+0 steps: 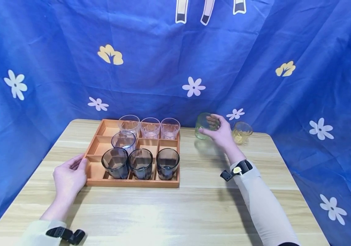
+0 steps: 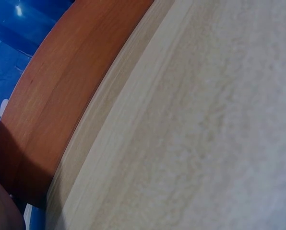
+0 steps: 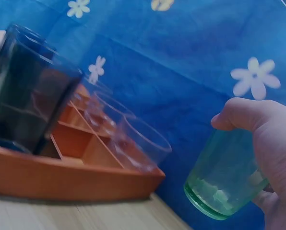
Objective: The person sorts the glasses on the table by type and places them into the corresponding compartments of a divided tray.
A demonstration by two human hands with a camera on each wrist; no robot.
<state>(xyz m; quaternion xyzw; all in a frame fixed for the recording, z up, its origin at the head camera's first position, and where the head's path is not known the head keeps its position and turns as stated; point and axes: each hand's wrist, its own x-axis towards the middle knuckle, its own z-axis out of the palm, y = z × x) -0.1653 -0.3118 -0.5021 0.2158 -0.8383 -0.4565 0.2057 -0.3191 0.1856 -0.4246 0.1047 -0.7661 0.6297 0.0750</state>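
Note:
My right hand (image 1: 223, 133) grips a green glass (image 1: 200, 128) between thumb and fingers, to the right of a divided wooden tray (image 1: 132, 183). In the right wrist view the green glass (image 3: 220, 177) hangs upright with a slight lean, its base in sight. At the tray's left side, my left hand (image 1: 70, 176) holds the edge near the front corner. Three dark grey glasses (image 1: 141, 164) stand in the tray's front row. Behind them is one clear bluish glass (image 1: 123, 140), and the back row carries three clear, partly pinkish glasses (image 1: 150, 129).
A yellow glass (image 1: 242, 133) stands on the wooden table (image 1: 200, 208) near its back right corner, just beyond my right hand. A blue patterned cloth (image 1: 150, 61) hangs close behind the table's back edge.

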